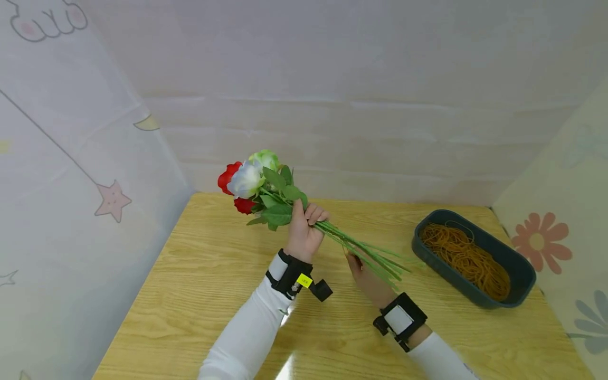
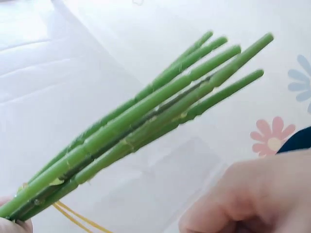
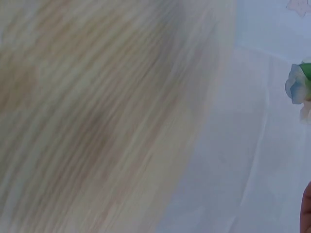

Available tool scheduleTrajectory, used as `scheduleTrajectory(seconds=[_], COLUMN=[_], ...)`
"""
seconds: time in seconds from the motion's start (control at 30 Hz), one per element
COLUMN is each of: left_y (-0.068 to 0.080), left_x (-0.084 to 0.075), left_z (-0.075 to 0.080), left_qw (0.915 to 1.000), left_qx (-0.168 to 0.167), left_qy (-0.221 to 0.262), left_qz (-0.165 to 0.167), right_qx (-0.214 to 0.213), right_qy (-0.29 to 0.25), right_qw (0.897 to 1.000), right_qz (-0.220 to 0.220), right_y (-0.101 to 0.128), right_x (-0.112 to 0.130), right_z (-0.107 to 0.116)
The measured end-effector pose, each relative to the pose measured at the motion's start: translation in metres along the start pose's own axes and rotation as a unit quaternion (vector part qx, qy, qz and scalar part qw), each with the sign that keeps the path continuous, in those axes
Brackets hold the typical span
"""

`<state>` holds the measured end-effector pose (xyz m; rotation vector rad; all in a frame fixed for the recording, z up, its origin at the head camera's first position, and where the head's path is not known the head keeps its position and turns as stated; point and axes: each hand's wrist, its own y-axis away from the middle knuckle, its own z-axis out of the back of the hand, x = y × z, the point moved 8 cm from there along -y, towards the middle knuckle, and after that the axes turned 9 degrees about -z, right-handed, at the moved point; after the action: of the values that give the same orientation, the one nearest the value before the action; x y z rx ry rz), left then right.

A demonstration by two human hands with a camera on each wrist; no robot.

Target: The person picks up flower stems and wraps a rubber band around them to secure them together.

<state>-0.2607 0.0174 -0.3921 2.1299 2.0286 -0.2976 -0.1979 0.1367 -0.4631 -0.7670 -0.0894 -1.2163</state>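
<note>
1. Grip check: I see my left hand (image 1: 304, 232) clenched around the rose bunch (image 1: 266, 190), held above the table (image 1: 199, 274).
2. My right hand (image 1: 368, 277) sits under the stems (image 1: 366, 250); I cannot tell its grasp.
3. Rubber bands fill the dark tray (image 1: 475, 293) at right.

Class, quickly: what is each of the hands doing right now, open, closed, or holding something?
Left hand: grips the bunch of roses round its stems.
Right hand: beneath the stem ends; its grip cannot be told.
</note>
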Motion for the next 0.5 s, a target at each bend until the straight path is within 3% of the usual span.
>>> scheduleTrajectory(seconds=[0.03, 0.07, 0.1, 0.13, 0.27, 0.37, 0.5], left_y=[-0.002, -0.004, -0.005, -0.007, -0.01, -0.012, -0.012], left_x=[-0.003, -0.005, -0.008, -0.011, -0.019, -0.024, -0.026], left_z=[0.001, 0.002, 0.003, 0.005, 0.011, 0.012, 0.012], left_qw=[0.9998, 0.9993, 0.9982, 0.9963, 0.9824, 0.9651, 0.9306], left_qx=[-0.004, -0.007, -0.008, -0.009, -0.001, 0.026, 0.069], left_qy=[-0.011, -0.02, -0.034, -0.056, -0.145, -0.21, -0.304], left_qz=[-0.017, -0.032, -0.049, -0.065, -0.117, -0.155, -0.191], right_qx=[0.008, -0.009, -0.015, -0.001, -0.054, -0.083, -0.102], right_qy=[-0.022, 0.011, -0.08, -0.12, -0.092, -0.081, -0.073], right_qw=[1.0, 1.0, 0.997, 0.992, 0.992, 0.986, 0.976], right_qz=[-0.004, 0.006, -0.011, -0.026, 0.064, 0.117, 0.176], right_y=[0.003, 0.006, 0.008, 0.009, 0.016, 0.02, 0.021], right_x=[0.004, 0.01, 0.012, 0.022, 0.051, 0.069, 0.094], right_z=[-0.002, -0.002, 0.0, 0.006, 0.021, 0.035, 0.057])
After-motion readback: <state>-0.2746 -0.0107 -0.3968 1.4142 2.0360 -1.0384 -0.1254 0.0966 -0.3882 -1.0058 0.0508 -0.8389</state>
